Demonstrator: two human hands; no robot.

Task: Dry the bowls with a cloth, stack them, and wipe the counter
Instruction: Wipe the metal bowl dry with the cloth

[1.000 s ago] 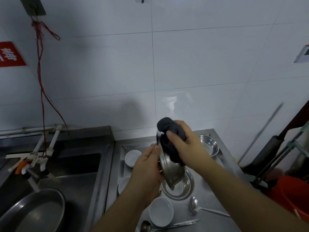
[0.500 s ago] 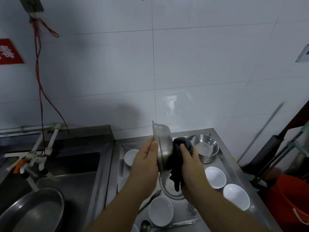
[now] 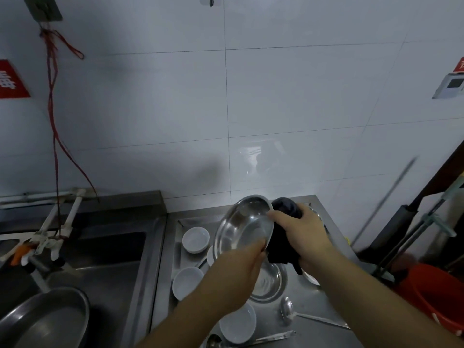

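- Above the steel table [image 3: 313,305], in the head view, the left hand [image 3: 241,270] grips the lower rim of a tilted steel bowl [image 3: 244,226].
- Right hand [image 3: 305,234] clenches a dark cloth [image 3: 282,244] against the bowl's rim and back.
- White bowls [image 3: 195,239] and another steel bowl [image 3: 267,280] sit unstacked directly below.
- Risk, as I judge it: the wet rim slipping from the fingers and dropping onto that crockery.

The stainless-steel tabletop [image 3: 313,305] carries small white ceramic bowls [image 3: 195,239], a shallow round steel dish [image 3: 267,282], a long-handled metal ladle [image 3: 287,310] and a flat metal utensil [image 3: 273,336].
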